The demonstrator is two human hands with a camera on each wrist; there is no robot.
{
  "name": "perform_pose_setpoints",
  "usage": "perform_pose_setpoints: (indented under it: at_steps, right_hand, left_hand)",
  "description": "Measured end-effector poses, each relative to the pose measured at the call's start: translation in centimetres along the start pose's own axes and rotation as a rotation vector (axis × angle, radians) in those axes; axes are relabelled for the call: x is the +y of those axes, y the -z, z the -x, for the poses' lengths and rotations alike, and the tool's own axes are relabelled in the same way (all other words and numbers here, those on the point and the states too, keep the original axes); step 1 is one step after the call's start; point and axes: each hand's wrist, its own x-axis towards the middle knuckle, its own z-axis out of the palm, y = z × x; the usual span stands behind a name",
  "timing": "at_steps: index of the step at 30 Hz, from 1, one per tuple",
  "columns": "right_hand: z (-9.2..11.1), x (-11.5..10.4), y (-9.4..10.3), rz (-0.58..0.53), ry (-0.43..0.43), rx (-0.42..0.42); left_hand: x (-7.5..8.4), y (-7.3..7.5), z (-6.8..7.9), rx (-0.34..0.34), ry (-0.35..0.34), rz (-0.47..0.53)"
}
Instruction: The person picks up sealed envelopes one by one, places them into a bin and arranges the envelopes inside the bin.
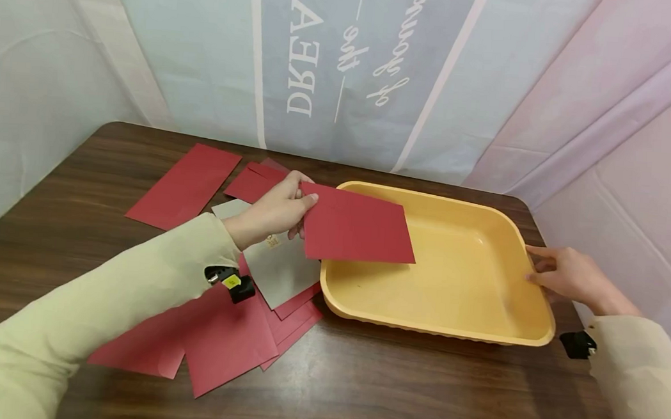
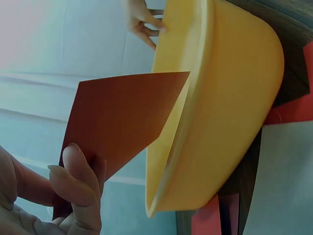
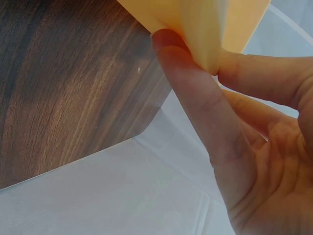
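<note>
My left hand [image 1: 280, 209] pinches a red envelope [image 1: 360, 227] by its left end, thumb on the upper face. The envelope reaches over the left rim of a yellow plastic basin [image 1: 440, 293]. In the left wrist view the same envelope [image 2: 122, 112] tilts across the basin's rim [image 2: 195, 98]. My right hand [image 1: 570, 278] grips the basin's right rim between thumb and fingers, seen close up in the right wrist view [image 3: 220, 103]. Nothing lies on the part of the basin floor that shows.
Several red envelopes [image 1: 229, 344] lie overlapping at the front left of the brown wooden table [image 1: 370, 391]. A grey-white sheet with a gold mark [image 1: 282, 277] lies under my left hand. Another red envelope [image 1: 184, 184] lies at the back left. Printed cloth [image 1: 356, 63] hangs behind the table.
</note>
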Motion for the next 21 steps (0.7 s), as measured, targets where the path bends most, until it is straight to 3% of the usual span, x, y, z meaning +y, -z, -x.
perform_pose_setpoints:
  at_steps: [12, 21]
  right_hand:
    - [0.0, 0.0, -0.1, -0.017, -0.003, 0.003]
    - [0.1, 0.1, -0.2, -0.008, -0.002, 0.022]
  left_hand:
    - [1.0, -2.7, -1.4, -0.081, 0.013, -0.006]
    - [1.8, -4.3, -2.3, -0.129, 0.005, -0.088]
